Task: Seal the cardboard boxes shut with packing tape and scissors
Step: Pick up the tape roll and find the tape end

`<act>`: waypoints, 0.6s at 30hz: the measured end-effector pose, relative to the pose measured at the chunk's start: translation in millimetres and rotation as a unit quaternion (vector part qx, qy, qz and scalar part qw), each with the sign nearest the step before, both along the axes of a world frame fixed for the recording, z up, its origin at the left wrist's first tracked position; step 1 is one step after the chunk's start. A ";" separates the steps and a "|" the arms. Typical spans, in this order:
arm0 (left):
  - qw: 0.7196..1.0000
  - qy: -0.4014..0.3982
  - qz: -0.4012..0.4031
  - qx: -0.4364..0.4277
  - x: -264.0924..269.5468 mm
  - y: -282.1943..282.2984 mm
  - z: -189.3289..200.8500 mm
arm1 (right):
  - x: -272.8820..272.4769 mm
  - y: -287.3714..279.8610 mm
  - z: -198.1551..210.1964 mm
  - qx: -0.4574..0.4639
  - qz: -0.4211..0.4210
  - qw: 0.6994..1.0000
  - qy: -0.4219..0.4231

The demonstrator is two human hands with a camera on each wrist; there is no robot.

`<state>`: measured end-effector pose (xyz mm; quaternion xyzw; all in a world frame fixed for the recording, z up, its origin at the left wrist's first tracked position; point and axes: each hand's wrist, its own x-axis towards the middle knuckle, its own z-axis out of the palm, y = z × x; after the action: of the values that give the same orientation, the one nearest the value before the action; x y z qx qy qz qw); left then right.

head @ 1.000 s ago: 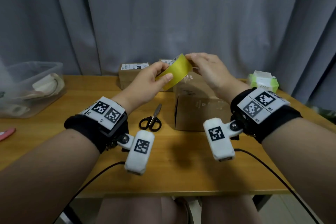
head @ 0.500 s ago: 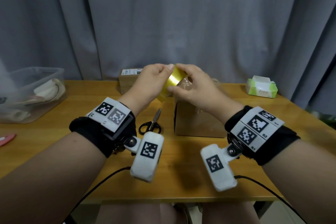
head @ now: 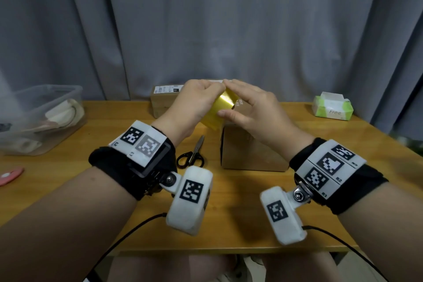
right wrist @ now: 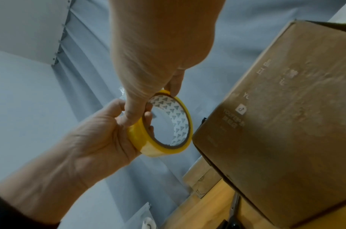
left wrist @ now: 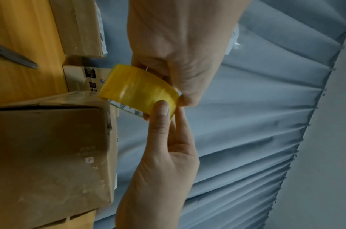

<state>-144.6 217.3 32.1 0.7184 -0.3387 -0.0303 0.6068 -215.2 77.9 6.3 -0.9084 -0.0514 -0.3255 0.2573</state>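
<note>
Your left hand (head: 192,103) grips the tape roll (head: 219,110) above the box (head: 251,153) while your right hand (head: 249,107) pinches its rim, apparently hunting the loose end.

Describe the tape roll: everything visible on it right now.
The tape roll is a ring of glossy translucent yellow packing tape on a white core printed with small grey triangles. It is held in the air above the table, beside the upper edge of the nearest cardboard box. The left hand grips its outer band, with fingers reaching into the core. The right hand pinches it, thumb on the yellow outer face. No strip looks pulled free; the loose end is not discernible.
</note>
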 end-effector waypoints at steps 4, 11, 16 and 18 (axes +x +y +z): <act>1.000 0.025 0.004 0.008 -1.2 -2.9 2.6 | -3.9 -3.1 0.8 0.014 -0.007 1.000 -0.013; 0.998 0.066 -0.015 -0.020 -3.6 -4.6 1.3 | -3.3 -8.2 0.2 0.001 -0.016 0.998 -0.061; 0.991 0.073 -0.097 -0.058 -3.0 2.9 -5.6 | -2.4 -14.0 -1.1 0.053 0.005 0.996 -0.067; 0.992 0.062 -0.098 -0.050 -3.5 7.3 -5.5 | -2.0 -15.9 -1.7 0.107 0.022 0.993 -0.054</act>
<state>-148.0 224.5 26.7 0.6471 -0.3701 -0.1170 0.6562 -217.1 62.0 4.6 -0.8555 -0.0498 -0.3716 0.3572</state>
